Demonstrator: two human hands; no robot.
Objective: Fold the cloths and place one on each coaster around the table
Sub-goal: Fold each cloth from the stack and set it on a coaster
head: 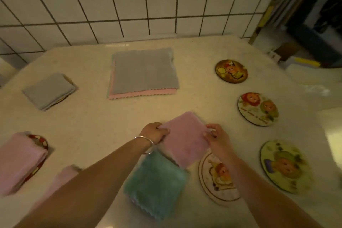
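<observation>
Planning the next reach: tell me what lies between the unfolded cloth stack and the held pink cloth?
Bare tabletop only, in the head view, between stack and pink cloth.

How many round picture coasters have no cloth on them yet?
4: far right coaster, one nearer, one near the right edge, one under the right forearm. Others may be hidden beneath cloths.

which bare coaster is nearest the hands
The coaster under the right forearm, beside the held pink cloth; the other three bare coasters lie farther right.
</observation>
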